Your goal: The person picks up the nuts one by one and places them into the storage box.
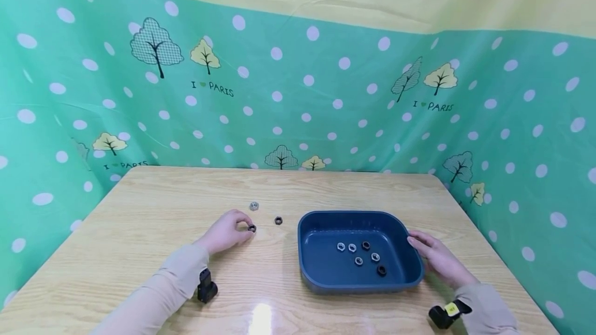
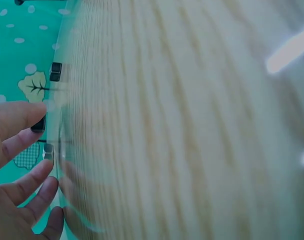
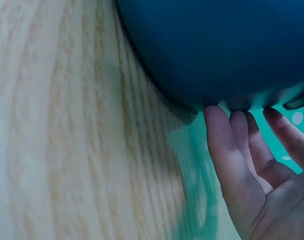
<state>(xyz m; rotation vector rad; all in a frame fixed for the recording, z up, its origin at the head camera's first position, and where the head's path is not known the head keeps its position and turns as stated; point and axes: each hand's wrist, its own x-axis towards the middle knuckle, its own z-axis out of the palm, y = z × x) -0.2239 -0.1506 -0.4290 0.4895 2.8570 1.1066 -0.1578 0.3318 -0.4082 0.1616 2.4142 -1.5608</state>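
Note:
My left hand (image 1: pixel 228 232) pinches a dark hex nut (image 1: pixel 252 228) between thumb and forefinger, low over the table; the other fingers spread loosely in the left wrist view. Near that hand lie a silver nut (image 1: pixel 254 206) and another dark nut (image 1: pixel 278 220). My right hand (image 1: pixel 440 257) holds the right side of a dark blue basin (image 1: pixel 358 288), thumb at the rim and fingers against the outer wall (image 3: pixel 217 60). Inside the basin several loose nuts, silver (image 1: pixel 352 247) and dark (image 1: pixel 382 271), lie spread over the floor.
A wood-grain table (image 1: pixel 186 200) bears everything. Behind it and at both sides hangs a green dotted cloth (image 1: pixel 288 107) with printed trees. Each wrist carries a small black camera (image 1: pixel 206 287).

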